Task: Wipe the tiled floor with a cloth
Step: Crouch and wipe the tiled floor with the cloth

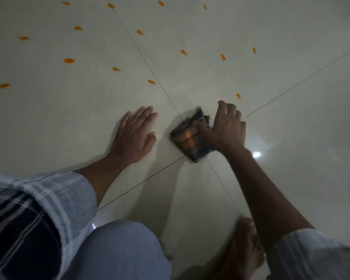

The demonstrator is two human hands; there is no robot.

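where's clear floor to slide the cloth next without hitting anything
Bare tile lies right of the right hand and cloth, out past the light glare. Another free patch sits between the forearms, near the knee. The left hand blocks the left side, and orange marks dot the tile ahead.

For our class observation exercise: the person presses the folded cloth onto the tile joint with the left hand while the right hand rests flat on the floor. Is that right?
Not quite: the hands are swapped. The head view shows the right hand pressing the folded cloth onto the tile joint, while the left hand rests flat on the floor.
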